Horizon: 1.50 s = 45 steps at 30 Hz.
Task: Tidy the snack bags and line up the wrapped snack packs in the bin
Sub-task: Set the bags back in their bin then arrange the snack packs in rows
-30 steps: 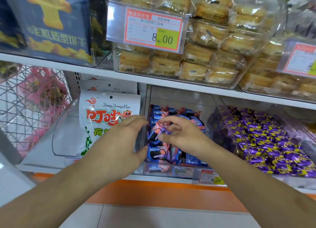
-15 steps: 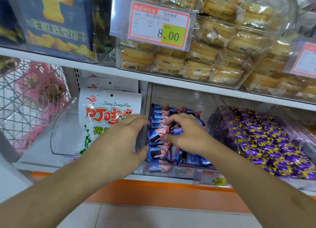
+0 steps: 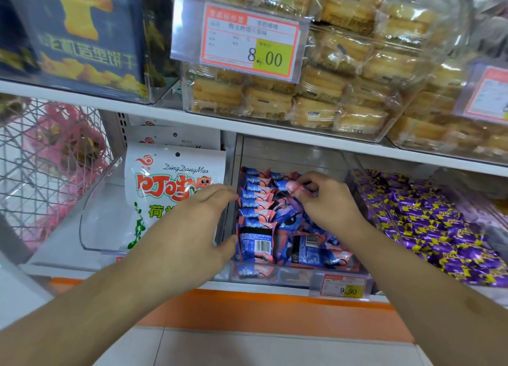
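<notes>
A clear plastic bin point(image 3: 288, 156) on the lower shelf holds blue-and-pink wrapped snack packs point(image 3: 257, 209); those along its left side stand in a row, the ones on the right lie jumbled. My right hand point(image 3: 327, 200) is over the bin's back half and pinches one pink-ended pack point(image 3: 294, 187) by its end. My left hand point(image 3: 198, 222) rests against the bin's left wall, fingers straight, thumb at the front corner. White snack bags point(image 3: 165, 184) with red lettering stand in the clear bin to the left.
Purple-and-yellow wrapped candies point(image 3: 428, 228) fill the bin to the right. The shelf above carries clear boxes of pastries point(image 3: 343, 91) and a blue biscuit box point(image 3: 90, 36). A wire basket point(image 3: 46, 159) stands at far left. A price tag point(image 3: 343, 286) hangs on the shelf front.
My right hand has moved back and slightly right, lifting a pack from the pile toward the rear of the bin. My left hand has stayed against the bin's left wall.
</notes>
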Motion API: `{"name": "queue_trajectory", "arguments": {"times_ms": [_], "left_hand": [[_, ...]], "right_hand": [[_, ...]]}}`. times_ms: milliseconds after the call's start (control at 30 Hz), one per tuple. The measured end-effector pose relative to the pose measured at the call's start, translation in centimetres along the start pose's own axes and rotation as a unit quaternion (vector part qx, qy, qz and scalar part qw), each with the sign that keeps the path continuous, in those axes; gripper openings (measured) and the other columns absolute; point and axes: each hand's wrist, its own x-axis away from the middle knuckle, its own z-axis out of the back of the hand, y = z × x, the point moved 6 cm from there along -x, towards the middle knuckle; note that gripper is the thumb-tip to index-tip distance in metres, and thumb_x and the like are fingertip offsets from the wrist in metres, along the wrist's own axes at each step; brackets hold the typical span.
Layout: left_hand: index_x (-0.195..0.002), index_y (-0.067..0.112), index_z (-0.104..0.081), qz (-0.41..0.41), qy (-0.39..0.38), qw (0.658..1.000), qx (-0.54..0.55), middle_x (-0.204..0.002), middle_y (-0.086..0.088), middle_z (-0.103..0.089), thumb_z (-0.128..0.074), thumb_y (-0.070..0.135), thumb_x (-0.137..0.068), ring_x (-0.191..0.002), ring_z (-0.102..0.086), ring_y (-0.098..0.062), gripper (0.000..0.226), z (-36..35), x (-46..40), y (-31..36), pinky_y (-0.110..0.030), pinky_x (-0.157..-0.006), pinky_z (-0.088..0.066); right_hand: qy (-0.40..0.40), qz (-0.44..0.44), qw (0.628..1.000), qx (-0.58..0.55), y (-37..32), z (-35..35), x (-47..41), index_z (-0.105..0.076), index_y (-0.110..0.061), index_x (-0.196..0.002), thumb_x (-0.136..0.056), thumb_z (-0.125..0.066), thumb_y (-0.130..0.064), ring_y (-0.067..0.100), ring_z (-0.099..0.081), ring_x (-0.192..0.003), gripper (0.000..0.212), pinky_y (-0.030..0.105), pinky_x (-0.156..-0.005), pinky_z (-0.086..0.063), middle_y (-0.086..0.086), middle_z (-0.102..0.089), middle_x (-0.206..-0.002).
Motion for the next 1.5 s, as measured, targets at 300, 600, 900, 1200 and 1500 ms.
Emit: {"name": "queue_trajectory", "arguments": {"times_ms": [300,600,900,1200,1500], "left_hand": [[-0.152,0.031,-0.043,-0.001,0.001,1.0,0.001,-0.157,0.022,-0.039,-0.069,0.033,-0.092,-0.138,-0.046,-0.003,0.066,-0.1,0.0,0.2,-0.015,-0.109,-0.033],[-0.151,0.032,-0.043,-0.006,0.003,1.0,0.001,-0.155,0.023,-0.041,-0.069,0.034,-0.092,-0.139,-0.043,-0.003,0.065,-0.1,0.0,0.1,-0.012,-0.105,-0.03],[-0.152,0.031,-0.041,-0.004,0.001,1.0,0.002,-0.155,0.023,-0.04,-0.069,0.035,-0.092,-0.137,-0.045,-0.001,0.066,-0.2,0.0,0.1,-0.01,-0.102,-0.03],[-0.153,0.032,-0.041,-0.007,0.002,1.0,0.007,-0.156,0.022,-0.04,-0.07,0.035,-0.092,-0.138,-0.043,0.0,0.067,-0.2,0.1,0.1,-0.01,-0.103,-0.029],[-0.154,0.033,-0.038,-0.005,0.001,1.0,0.0,-0.159,0.023,-0.036,-0.069,0.037,-0.093,-0.145,-0.036,-0.001,0.068,-0.4,0.0,-0.2,-0.01,-0.107,-0.025]], "right_hand": [[-0.086,-0.081,0.953,-0.28,-2.6,-2.1,0.9,-0.08,-0.022,-0.093,-0.098,-0.07,-0.022,0.011,-0.055,-0.056,0.011,0.026,-0.058,-0.042,-0.004,-0.072,-0.065],[-0.058,0.017,0.998,-0.013,-2.2,-1.4,0.5,-0.072,-0.026,-0.12,-0.095,-0.074,-0.019,0.005,-0.064,-0.087,0.026,0.023,-0.086,-0.054,-0.006,-0.075,-0.104],[-0.167,0.034,0.971,0.166,0.2,-2.8,0.5,-0.065,-0.043,-0.13,-0.08,-0.085,-0.042,0.02,-0.053,-0.131,0.054,0.047,-0.116,-0.037,-0.009,-0.064,-0.134],[-0.125,0.059,0.978,0.158,1.0,-3.0,0.1,-0.057,-0.035,-0.077,-0.071,-0.092,-0.04,0.018,-0.058,-0.1,0.036,0.039,-0.101,-0.042,-0.014,-0.063,-0.094],[0.0,0.081,0.989,0.126,-1.1,1.7,0.2,-0.062,-0.027,-0.111,-0.077,-0.087,-0.022,0.021,-0.067,-0.097,0.042,0.037,-0.084,-0.059,-0.002,-0.071,-0.107]]}}
